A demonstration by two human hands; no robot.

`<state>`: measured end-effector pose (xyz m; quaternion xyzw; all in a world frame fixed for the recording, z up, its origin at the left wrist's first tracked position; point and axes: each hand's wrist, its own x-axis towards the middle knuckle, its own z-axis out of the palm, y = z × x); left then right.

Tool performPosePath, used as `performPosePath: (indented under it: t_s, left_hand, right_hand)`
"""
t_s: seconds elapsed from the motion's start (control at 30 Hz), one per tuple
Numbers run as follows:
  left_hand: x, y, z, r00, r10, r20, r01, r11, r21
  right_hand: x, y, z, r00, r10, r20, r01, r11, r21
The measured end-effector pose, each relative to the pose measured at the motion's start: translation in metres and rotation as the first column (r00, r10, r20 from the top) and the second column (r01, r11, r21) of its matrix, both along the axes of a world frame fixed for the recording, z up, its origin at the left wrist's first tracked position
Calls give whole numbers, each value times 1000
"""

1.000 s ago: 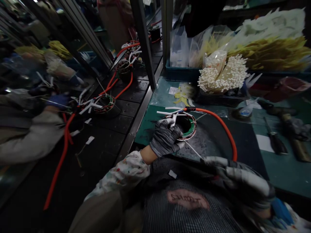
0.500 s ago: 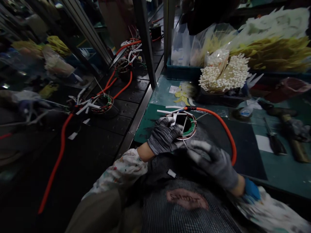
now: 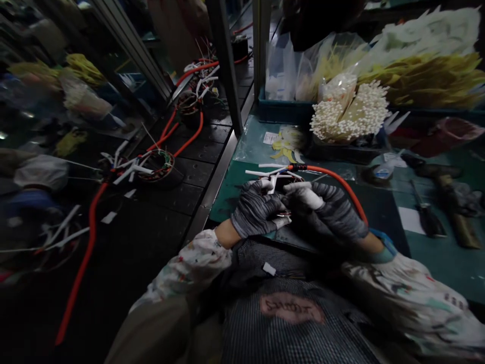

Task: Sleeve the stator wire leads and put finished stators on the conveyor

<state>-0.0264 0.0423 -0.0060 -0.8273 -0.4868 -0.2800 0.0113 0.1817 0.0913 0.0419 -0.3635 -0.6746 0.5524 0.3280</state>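
A round motor stator (image 3: 283, 214) with wire windings sits on the green bench mat close in front of me, mostly covered by my hands. White sleeved leads (image 3: 267, 173) stick out at its back left, and an orange cable (image 3: 335, 178) curves off to the right. My left hand (image 3: 255, 208), in a grey striped glove with pale fingertips, is closed on the stator's left and near rim. Over its right side my right hand (image 3: 326, 202), gloved alike, is closed in a pinch; what its fingertips hold is hidden.
More stators (image 3: 161, 164) with orange cables stand on the dark conveyor at left. Beside them is a co-worker's gloved hand (image 3: 41, 174). A metal post (image 3: 227, 65) rises behind the bench. White-tipped sticks (image 3: 348, 114), a screwdriver (image 3: 426, 212) and a hammer-like tool (image 3: 450, 202) lie right.
My right hand has moved up and left from near my apron to the stator, its fingers now pinched. The left hand stays at the rim. A co-worker's hand has shifted at far left.
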Motion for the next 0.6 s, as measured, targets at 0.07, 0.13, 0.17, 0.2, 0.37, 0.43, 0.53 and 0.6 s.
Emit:
performPosePath:
  t_s: [0.07,0.13,0.17,0.2,0.37,0.43,0.53,0.6]
  left_hand:
    - [0,0,0,1000,17,8,-17,1000,1]
    - [0,0,0,1000,14,9,-14,1000,16]
    - [0,0,0,1000,5,8,-5,1000,23]
    - [0,0,1,1000,-4,5,4,1000,28]
    - [-1,1,1,1000,23,-6,-23,999,22]
    - [-1,0,0,999,36,-3,-36,999,39]
    - [-1,0,0,1000,10,-8,-10,1000,14]
    - [-2,-1,2,1000,-11,-2,11,999,-34]
  right_hand:
    - [6,2,3,997,65,36,-65,998,-2]
    - [11,3,2,995,27,97,-33,998,56]
    - [12,4,1,993,-5,118,-5,996,86]
    - [12,3,0,990,-32,135,18,994,107]
    - [10,0,-5,987,-54,150,38,994,107]
    - [11,-1,-7,992,3,126,-20,991,132]
    - [16,-2,-14,975,176,134,-206,942,265]
    - [21,-4,-22,960,212,182,-259,920,295]
